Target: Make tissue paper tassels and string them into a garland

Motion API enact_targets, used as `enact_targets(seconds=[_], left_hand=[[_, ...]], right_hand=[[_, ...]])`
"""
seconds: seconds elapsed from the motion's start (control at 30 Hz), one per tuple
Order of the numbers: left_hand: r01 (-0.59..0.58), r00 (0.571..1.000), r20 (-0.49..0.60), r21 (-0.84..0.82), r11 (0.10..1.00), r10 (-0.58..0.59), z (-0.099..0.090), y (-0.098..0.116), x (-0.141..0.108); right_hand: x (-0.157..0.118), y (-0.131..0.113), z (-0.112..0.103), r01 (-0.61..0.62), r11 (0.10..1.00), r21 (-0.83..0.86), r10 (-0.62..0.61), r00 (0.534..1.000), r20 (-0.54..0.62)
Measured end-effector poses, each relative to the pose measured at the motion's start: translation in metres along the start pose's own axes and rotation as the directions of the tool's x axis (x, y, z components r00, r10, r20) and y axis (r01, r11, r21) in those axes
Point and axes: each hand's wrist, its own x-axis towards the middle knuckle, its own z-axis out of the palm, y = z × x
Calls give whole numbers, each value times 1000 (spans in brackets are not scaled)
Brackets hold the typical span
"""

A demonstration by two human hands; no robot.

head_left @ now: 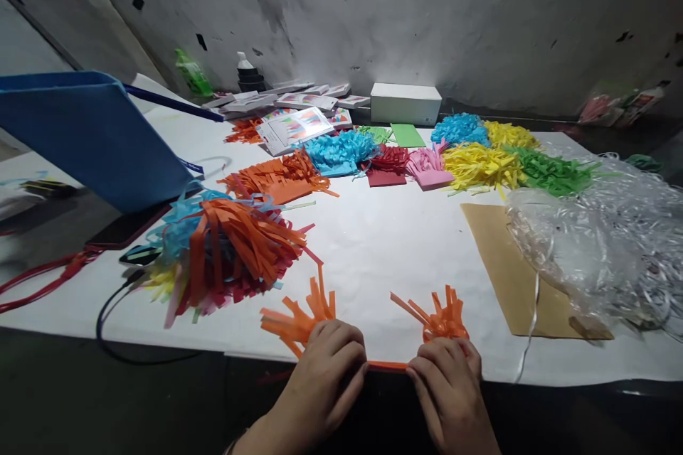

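At the table's front edge, my left hand (334, 359) is closed on one side of an orange fringed paper tassel (388, 365). My right hand (448, 373) grips its other side. Between the hands the paper runs as a narrow, tight orange band. Cut strips fan out beyond the fingers of both hands and lie over the white table covering. The fingertips themselves are partly hidden under the curled hands. Left of my left hand lies a heap of fringed tassels (240, 242), orange on top, with blue, red, pink and yellow beneath.
Behind are bundles of fringed paper: orange (282, 178), blue (341, 149), yellow (485, 167) and green (555, 170). Clear plastic (597, 249) covers part of a brown sheet (512, 277) at right. A blue folder-like panel (101, 135), phone (141, 254) and cables are left; a white box (405, 104) stands behind.
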Motion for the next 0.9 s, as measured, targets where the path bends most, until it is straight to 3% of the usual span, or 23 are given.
enact_targets(seconds=[0.1, 0.23, 0.4, 0.5, 0.67, 0.73, 0.83, 0.9], left_hand=[[140, 990, 26, 42, 989, -141, 0, 9, 5], [215, 974, 47, 131, 968, -223, 3, 14, 10], [213, 976, 26, 123, 969, -217, 7, 13, 9], [185, 982, 25, 73, 980, -187, 2, 16, 0], [232, 967, 162, -233, 944, -198, -18, 35, -14], [358, 927, 273, -446, 820, -256, -20, 43, -12], [609, 791, 558, -686, 397, -251, -10, 52, -4], [675, 737, 643, -719, 166, -209, 3, 56, 1]], right_hand=[[-5, 0, 4, -75, 994, -83, 79, 996, 35], [-4, -5, 7, -141, 982, -128, 139, 990, -21], [1, -12, 15, 141, 983, -119, -145, 989, -29], [-4, -12, 13, 168, 976, -135, -181, 979, -91], [-15, -8, -17, 309, 936, -169, -318, 948, -27], [-15, -10, -32, 360, 913, -189, -368, 930, -7], [-11, -16, -48, 381, 904, -191, -394, 919, -28], [-9, -21, -52, 332, 933, -141, -348, 931, -112]])
